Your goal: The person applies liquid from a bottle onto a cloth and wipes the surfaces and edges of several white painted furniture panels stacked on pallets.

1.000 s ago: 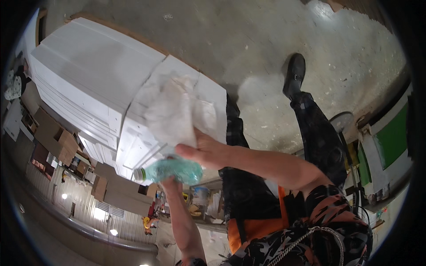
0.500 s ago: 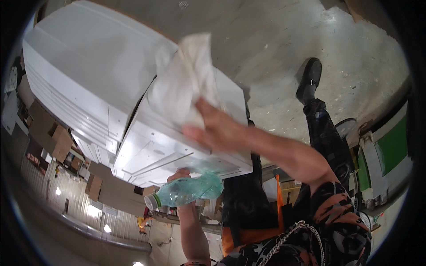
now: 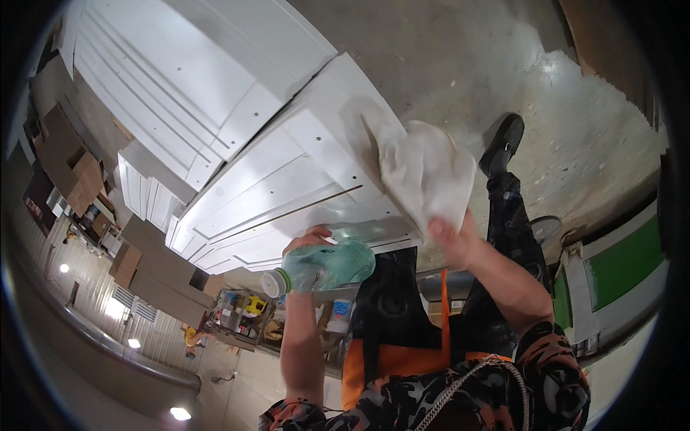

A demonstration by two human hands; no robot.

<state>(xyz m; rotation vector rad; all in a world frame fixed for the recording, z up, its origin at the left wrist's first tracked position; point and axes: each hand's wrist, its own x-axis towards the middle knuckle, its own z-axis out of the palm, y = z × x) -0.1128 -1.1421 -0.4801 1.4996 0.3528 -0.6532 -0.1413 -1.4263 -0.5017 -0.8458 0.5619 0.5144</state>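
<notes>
My left hand (image 3: 306, 240) is closed around a crumpled, greenish clear plastic bottle (image 3: 338, 266) with a white cap, partly hidden behind it. The bottle lies sideways in front of the lower edge of a white panelled piece (image 3: 309, 165), which has grooves and small holes. In my right hand (image 3: 454, 241) a white cloth (image 3: 429, 169) is gripped, slightly blurred. The cloth hangs over the white piece's right-hand edge, spread beyond my fingers.
A second large white grooved piece (image 3: 180, 79) stands close against the first at upper left, with a narrow gap between. Cardboard boxes (image 3: 154, 276) and a cluttered shelf (image 3: 244, 316) are at lower left. A green panel (image 3: 625, 269) stands at right. A person (image 3: 191, 339) is far off.
My right hand has swept the cloth rightward and down, from the piece's upper face to its right edge. The view has shifted. My left hand still grips the bottle.
</notes>
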